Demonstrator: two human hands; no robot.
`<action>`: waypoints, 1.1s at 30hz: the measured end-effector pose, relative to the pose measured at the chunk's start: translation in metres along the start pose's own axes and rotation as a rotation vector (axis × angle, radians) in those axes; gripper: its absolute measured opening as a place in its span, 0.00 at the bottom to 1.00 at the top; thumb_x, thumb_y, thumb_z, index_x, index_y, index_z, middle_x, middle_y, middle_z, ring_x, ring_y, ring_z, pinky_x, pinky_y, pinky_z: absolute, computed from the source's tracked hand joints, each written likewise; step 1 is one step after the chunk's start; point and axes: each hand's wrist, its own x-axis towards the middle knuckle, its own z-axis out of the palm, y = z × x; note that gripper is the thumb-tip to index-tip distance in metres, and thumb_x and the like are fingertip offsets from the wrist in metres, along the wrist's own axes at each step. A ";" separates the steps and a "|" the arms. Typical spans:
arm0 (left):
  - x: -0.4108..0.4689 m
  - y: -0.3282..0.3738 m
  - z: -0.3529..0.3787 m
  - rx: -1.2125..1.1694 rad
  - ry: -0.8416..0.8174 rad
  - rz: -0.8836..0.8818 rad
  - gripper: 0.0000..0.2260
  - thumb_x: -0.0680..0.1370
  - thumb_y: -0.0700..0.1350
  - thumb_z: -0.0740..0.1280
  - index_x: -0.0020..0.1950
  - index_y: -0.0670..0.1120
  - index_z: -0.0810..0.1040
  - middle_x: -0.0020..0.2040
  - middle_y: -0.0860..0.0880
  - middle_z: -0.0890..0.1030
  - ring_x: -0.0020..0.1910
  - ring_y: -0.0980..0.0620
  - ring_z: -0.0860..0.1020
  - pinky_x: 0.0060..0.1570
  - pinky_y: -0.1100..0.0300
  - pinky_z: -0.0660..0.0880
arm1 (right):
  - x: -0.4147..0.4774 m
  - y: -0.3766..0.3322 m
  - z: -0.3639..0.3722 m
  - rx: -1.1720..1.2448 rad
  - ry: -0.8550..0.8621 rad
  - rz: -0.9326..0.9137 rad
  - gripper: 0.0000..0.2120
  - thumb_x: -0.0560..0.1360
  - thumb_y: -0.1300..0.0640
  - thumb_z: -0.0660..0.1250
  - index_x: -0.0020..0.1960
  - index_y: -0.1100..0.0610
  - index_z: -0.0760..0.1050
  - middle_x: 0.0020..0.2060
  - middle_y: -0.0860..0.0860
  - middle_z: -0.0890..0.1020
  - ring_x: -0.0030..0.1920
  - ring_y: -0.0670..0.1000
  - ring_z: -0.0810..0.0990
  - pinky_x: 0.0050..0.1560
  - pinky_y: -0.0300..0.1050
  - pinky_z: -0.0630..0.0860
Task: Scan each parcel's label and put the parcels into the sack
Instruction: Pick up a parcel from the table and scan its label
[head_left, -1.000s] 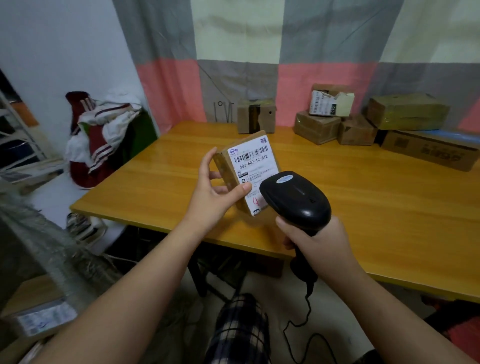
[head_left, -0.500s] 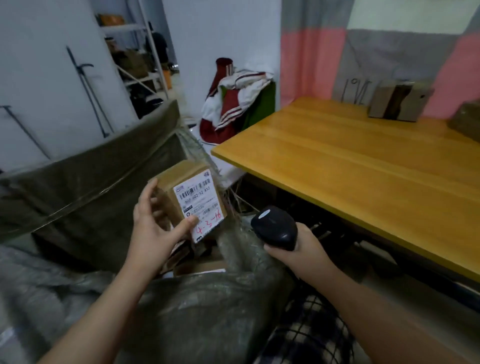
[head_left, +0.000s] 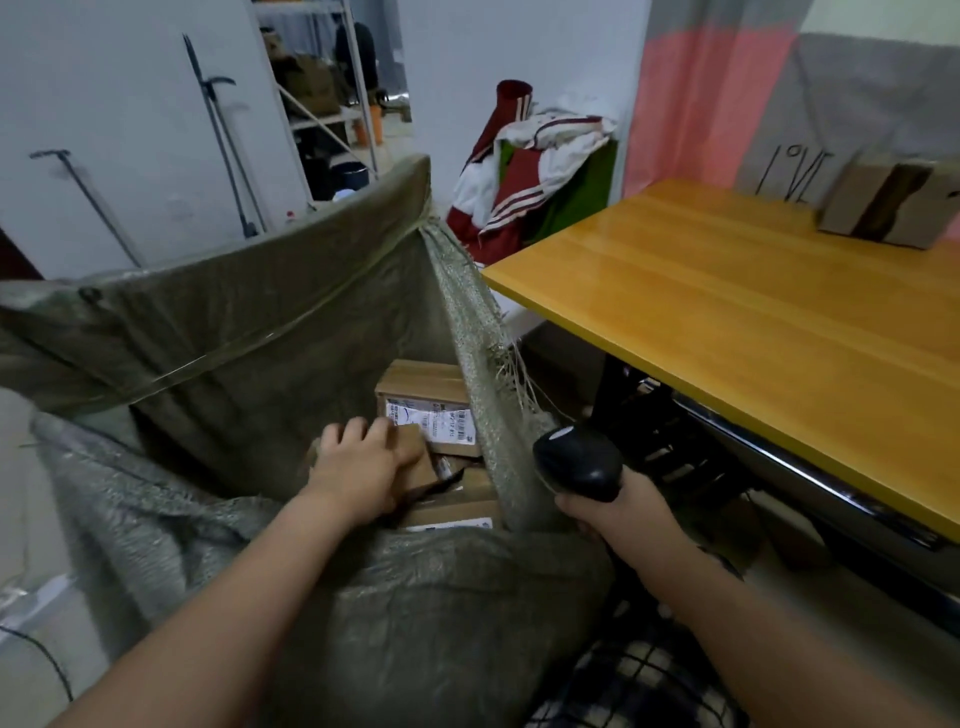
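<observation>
A big grey-green woven sack (head_left: 249, 332) stands open on the floor to the left of the table. My left hand (head_left: 358, 470) is down inside its mouth, fingers wrapped over a small brown cardboard parcel (head_left: 415, 457), which rests against other parcels in the sack. One of those, a brown box with a white label (head_left: 426, 410), lies just behind it; another labelled box (head_left: 452, 514) shows below. My right hand (head_left: 618, 509) holds a black barcode scanner (head_left: 579, 462) by its handle, just outside the sack's right edge.
A yellow wooden table (head_left: 753, 312) fills the right side, with a taped cardboard box (head_left: 883, 208) at its far edge. A red-and-white jacket (head_left: 524, 171) is draped beyond the sack. Metal shelving (head_left: 332, 104) stands at the back. My checked trouser leg (head_left: 634, 686) is at the bottom.
I have turned left from the table to the sack. My left hand has carried the parcel down from in front of the scanner into the sack's mouth; the scanner hand has dropped beside the sack.
</observation>
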 end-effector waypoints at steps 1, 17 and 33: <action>0.002 0.002 -0.001 0.007 -0.039 -0.006 0.26 0.75 0.60 0.63 0.73 0.63 0.63 0.71 0.47 0.63 0.67 0.43 0.62 0.63 0.48 0.59 | 0.000 -0.003 -0.002 0.030 0.029 -0.008 0.16 0.68 0.61 0.76 0.52 0.50 0.76 0.43 0.50 0.83 0.44 0.51 0.81 0.47 0.47 0.78; 0.059 0.139 -0.125 -0.350 0.475 0.327 0.24 0.79 0.57 0.61 0.74 0.53 0.64 0.66 0.49 0.70 0.65 0.45 0.68 0.62 0.49 0.61 | -0.011 -0.034 -0.118 0.075 0.331 -0.200 0.05 0.70 0.57 0.75 0.43 0.52 0.79 0.27 0.45 0.80 0.30 0.45 0.79 0.36 0.41 0.73; 0.284 0.338 -0.256 -0.464 0.386 0.579 0.25 0.79 0.55 0.64 0.74 0.51 0.64 0.68 0.45 0.67 0.67 0.43 0.68 0.63 0.48 0.67 | 0.084 -0.067 -0.366 0.312 0.746 -0.177 0.07 0.73 0.55 0.72 0.46 0.58 0.78 0.32 0.57 0.81 0.27 0.52 0.78 0.30 0.44 0.77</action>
